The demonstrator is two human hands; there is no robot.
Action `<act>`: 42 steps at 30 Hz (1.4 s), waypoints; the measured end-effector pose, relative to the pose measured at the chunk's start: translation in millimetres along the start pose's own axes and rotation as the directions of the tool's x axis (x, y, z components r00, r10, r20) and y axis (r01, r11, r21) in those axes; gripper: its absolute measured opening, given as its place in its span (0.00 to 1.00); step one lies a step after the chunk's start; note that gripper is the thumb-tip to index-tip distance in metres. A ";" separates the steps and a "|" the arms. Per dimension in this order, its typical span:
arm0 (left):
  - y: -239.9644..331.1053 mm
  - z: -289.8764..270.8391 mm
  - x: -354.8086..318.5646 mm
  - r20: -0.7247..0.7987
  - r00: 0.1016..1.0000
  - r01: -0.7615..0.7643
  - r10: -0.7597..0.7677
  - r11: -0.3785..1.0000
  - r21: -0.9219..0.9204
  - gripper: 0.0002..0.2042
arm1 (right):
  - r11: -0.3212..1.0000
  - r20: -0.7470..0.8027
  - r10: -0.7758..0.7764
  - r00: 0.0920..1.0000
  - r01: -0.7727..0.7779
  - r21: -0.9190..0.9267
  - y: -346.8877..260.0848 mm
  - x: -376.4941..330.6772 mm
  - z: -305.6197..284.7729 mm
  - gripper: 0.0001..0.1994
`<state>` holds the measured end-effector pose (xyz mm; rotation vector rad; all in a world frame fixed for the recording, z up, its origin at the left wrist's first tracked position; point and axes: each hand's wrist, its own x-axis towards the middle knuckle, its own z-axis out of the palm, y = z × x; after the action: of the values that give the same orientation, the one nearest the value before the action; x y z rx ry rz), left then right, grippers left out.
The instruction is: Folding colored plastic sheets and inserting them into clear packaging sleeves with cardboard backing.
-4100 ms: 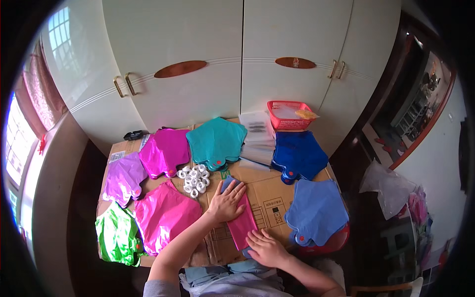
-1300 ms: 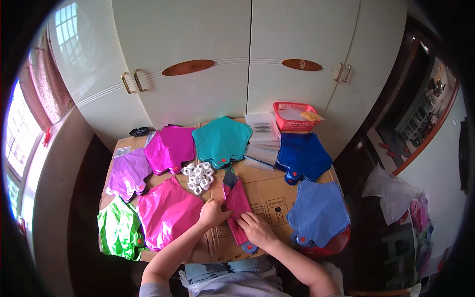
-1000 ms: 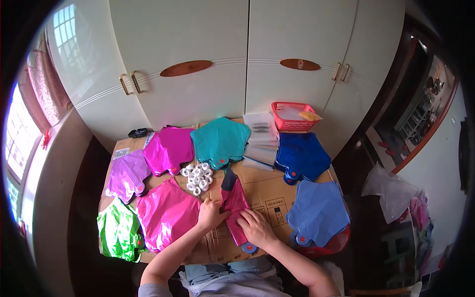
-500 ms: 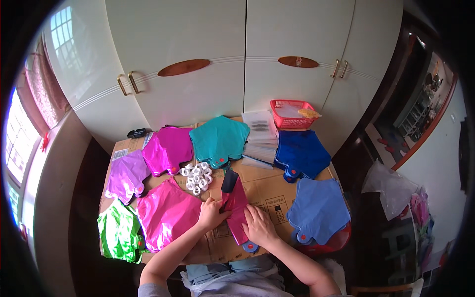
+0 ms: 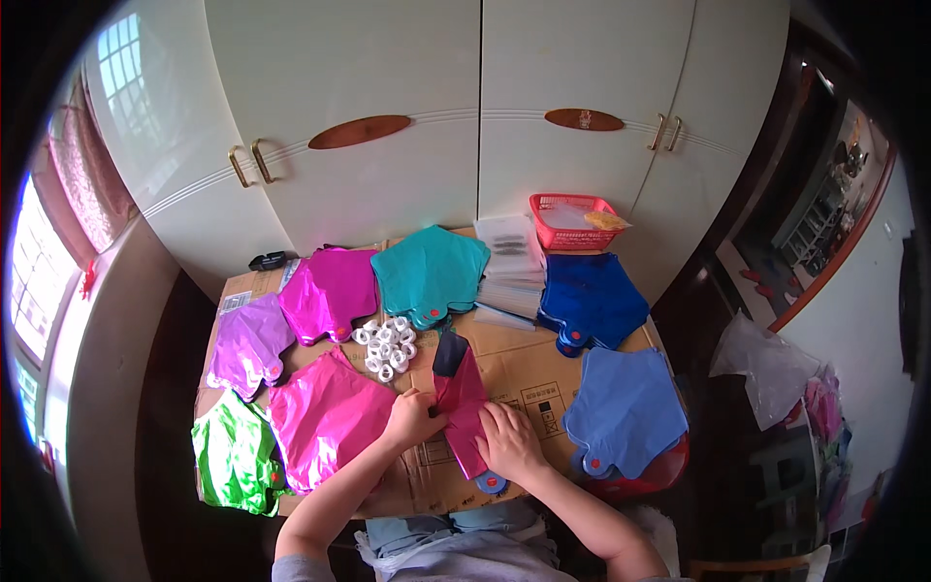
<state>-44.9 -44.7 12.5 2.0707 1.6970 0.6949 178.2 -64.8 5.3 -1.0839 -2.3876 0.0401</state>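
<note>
A folded strip of magenta foil, seemingly a flat foil balloon [image 5: 464, 412], lies in front of me, with a dark patch at its far end. My left hand [image 5: 413, 419] is closed, its fingers pinching the strip's left edge. My right hand [image 5: 511, 441] rests on the right side of the strip with fingers stretched out. A round blue tab [image 5: 493, 482] shows beneath the near end. Left of the strip lies a stack of pink foil balloons [image 5: 330, 417]. Just beyond my left hand sits a pile of small white rings [image 5: 385, 347].
Around the cardboard-covered table [image 5: 427, 485] lie stacks of foil: green [image 5: 233, 451], lilac [image 5: 250, 341], purple [image 5: 332, 291], teal [image 5: 430, 276], dark blue [image 5: 593, 301] and light blue [image 5: 626, 412]. Clear bags [image 5: 509, 257] and a red basket [image 5: 572, 228] stand at the back, before a white cupboard [image 5: 369, 78].
Very little differs. My left hand's fingers have drawn slightly closer together at the strip's edge. My right hand stays almost where it was.
</note>
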 end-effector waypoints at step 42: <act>31.0 -5.7 -38.4 0.257 0.783 -0.564 0.566 0.474 0.676 0.21 | 0.996 0.031 0.092 0.995 -0.091 -0.016 6.6 -15.2 10.8 0.27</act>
<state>-29.5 -88.7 29.6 3.2944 1.3598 0.1359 186.1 -69.2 -12.3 -1.2077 -2.3682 0.0718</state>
